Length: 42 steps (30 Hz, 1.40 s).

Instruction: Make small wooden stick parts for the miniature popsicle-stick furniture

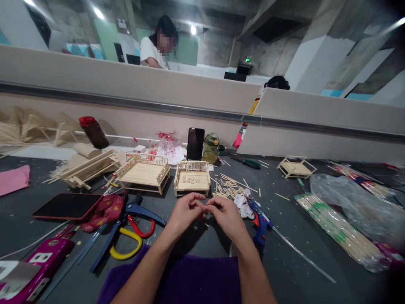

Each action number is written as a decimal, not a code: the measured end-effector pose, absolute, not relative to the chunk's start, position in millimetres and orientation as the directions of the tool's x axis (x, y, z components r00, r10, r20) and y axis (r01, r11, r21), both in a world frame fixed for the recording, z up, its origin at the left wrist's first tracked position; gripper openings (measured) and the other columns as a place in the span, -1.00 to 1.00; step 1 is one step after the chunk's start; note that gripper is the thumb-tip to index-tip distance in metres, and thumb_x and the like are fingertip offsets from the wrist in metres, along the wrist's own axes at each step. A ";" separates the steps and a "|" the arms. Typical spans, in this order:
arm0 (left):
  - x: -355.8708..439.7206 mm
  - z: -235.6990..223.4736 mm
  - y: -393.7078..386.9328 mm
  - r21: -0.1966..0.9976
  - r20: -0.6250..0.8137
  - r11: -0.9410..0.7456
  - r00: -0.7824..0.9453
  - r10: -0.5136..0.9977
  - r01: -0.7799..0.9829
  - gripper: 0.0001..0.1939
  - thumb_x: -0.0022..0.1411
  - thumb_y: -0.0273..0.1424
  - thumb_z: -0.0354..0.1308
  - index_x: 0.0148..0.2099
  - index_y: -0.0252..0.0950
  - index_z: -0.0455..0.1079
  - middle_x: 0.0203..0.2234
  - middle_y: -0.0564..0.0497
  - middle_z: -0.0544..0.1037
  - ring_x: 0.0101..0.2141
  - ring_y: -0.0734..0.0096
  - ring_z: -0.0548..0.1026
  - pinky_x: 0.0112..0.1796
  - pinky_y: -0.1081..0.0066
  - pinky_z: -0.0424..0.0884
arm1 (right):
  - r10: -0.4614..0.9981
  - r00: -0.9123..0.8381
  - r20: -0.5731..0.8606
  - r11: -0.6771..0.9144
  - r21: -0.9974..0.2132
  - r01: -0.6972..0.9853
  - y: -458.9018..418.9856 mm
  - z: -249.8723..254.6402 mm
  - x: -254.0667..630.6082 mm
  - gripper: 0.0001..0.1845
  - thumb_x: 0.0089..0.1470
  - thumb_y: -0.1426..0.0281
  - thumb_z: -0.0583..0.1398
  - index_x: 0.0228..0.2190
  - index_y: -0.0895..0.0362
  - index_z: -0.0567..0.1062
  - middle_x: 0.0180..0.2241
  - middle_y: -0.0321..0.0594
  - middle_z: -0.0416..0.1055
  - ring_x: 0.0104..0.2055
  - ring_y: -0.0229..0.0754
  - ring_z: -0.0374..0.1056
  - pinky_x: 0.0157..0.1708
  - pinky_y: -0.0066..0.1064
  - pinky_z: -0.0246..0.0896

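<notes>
My left hand and my right hand meet at the fingertips over the dark table. Both are closed in a pinch around something too small to make out. Just beyond them stands a little wooden stick bench with small pale pieces on its seat. To its left is a larger wooden stick bed frame. Cut wooden stick pieces lie scattered past my right hand. A blue glue gun lies right of that hand, its clear glue stick trailing toward the front.
Blue pliers, scissors with red and yellow handles and a red-edged phone lie left. Another phone stands upright behind the bench. Packed sticks lie right. A low partition runs behind, with a person beyond.
</notes>
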<state>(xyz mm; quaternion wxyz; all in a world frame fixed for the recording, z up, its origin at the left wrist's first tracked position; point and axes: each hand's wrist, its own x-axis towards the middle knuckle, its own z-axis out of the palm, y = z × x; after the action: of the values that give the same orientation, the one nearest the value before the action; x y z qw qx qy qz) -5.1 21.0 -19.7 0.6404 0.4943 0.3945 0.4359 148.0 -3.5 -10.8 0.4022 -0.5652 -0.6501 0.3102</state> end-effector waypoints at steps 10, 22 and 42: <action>-18.0 -11.6 21.7 0.929 -0.149 0.242 0.314 0.937 -0.280 -0.70 -0.04 -0.36 0.37 -0.24 -0.40 0.50 -0.34 -0.17 0.64 -0.40 0.36 0.59 -0.35 0.43 0.49 | 0.995 -0.027 0.095 0.090 -0.753 0.652 -3.4 -13.2 154.3 -0.84 0.05 0.42 0.12 -0.47 0.07 0.51 -0.49 -0.31 0.45 -0.43 -0.21 0.31 -0.43 -0.45 0.03; -19.4 -13.4 23.6 0.945 -0.216 0.268 0.255 0.942 -0.189 -0.68 -0.15 -0.34 0.43 -0.31 -0.38 0.55 -0.56 -0.01 0.58 -0.49 0.40 0.55 -0.45 0.48 0.43 | 0.995 -0.003 0.103 0.071 -0.669 0.740 -4.0 -11.6 149.7 -0.86 0.10 0.42 0.15 -0.41 0.06 0.53 -0.42 -0.30 0.50 -0.37 -0.22 0.34 -0.41 -0.47 0.04; -24.9 -36.2 20.1 0.440 0.013 -0.325 0.357 0.934 0.837 -0.85 0.11 -0.34 0.21 -0.27 -0.28 0.42 -0.28 -0.11 0.51 -0.29 0.15 0.50 -0.35 0.34 0.27 | 0.994 0.102 0.049 -0.055 -0.577 0.815 -1.1 -25.6 141.1 -0.89 0.02 0.46 0.20 -0.52 0.08 0.49 -0.52 -0.29 0.43 -0.45 -0.22 0.28 -0.48 -0.44 -0.13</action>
<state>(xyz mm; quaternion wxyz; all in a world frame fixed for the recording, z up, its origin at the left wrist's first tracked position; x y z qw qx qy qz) -24.9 20.1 -36.2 0.1827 0.8031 0.5513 0.1333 141.1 -1.1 -25.6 0.2408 -0.7022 -0.6438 0.1855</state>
